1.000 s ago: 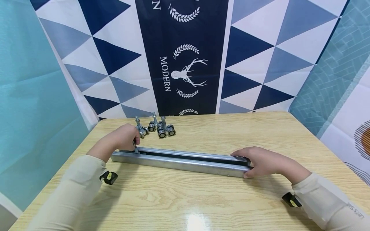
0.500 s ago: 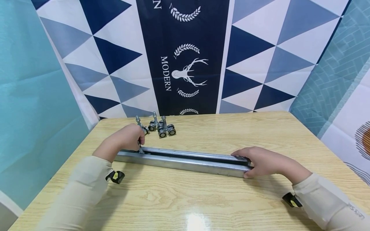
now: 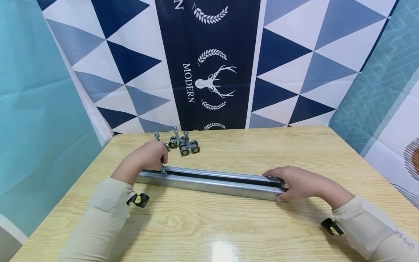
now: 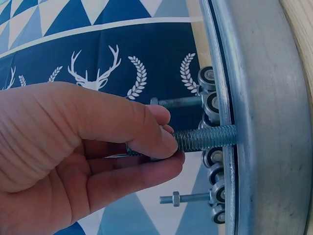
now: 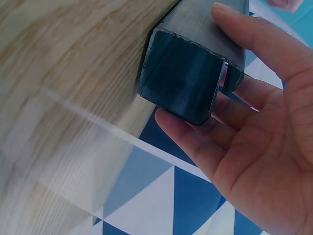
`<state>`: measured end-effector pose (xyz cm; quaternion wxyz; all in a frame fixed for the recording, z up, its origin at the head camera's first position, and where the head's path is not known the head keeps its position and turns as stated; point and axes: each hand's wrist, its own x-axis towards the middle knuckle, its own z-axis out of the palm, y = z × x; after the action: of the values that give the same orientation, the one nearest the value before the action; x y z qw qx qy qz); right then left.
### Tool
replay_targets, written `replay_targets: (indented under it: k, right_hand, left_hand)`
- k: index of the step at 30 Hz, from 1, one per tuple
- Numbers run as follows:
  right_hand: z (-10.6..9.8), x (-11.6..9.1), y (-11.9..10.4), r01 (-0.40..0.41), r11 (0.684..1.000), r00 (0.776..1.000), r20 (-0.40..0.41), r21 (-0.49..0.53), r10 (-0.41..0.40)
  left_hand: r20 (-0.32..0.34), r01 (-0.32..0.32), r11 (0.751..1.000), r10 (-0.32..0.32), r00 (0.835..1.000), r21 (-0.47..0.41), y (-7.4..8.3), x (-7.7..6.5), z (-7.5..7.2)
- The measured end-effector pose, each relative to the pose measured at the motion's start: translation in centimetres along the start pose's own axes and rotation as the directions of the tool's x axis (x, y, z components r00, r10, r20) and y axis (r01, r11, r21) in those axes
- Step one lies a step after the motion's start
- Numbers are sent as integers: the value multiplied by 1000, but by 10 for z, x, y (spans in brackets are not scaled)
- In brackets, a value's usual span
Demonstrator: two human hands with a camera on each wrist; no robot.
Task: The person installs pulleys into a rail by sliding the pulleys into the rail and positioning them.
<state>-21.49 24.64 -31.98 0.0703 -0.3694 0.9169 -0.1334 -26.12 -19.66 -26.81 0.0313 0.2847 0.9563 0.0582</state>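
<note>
A slotted metal channel rail [image 3: 209,185] lies across the table, its slot facing up. Near its left end my left hand [image 3: 151,156] pinches a threaded bolt [image 4: 208,139] between thumb and fingers. The bolt stands out of the slot; whatever it joins inside the rail is hidden. My right hand [image 3: 297,183] grips the rail's right end, thumb on the near side and fingers on the far side. In the right wrist view the rail's hollow open end [image 5: 181,78] shows between the thumb and fingers of that hand.
Behind the rail, at the back left of the wooden table [image 3: 209,225], stand several roller trolleys [image 3: 189,147] with upright bolts. One of them is partly hidden by my left hand. A patterned cloth [image 3: 209,65] hangs behind the table's far edge.
My left hand has slid a little to the right along the rail, carrying the bolt along the slot. The right hand and the rail have stayed in place.
</note>
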Motion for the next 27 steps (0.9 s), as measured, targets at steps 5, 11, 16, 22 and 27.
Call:
replay_targets:
  k: [5,11,16,22,27]
  right_hand:
    - [-1,0,1,-9,1000,1000,3,0,9]
    - [-2,0,1,-20,1000,1000,3,0,20]
    - [-2,0,2,-16,1000,1000,1,-8,16]
    - [-2,1,2,-4,1000,1000,3,-3,4]
    - [-1,1,1,6,1000,1000,15,15,-6]
  left_hand:
    - [-2,-21,1000,21,1000,-5,1,3,0]
    - [8,-13,1000,13,1000,-12,7,6,0]
    - [11,-18,1000,18,1000,-24,13,10,1]
    - [10,-30,999,31,999,-20,20,14,2]
    - [13,-38,999,38,999,-27,25,15,3]
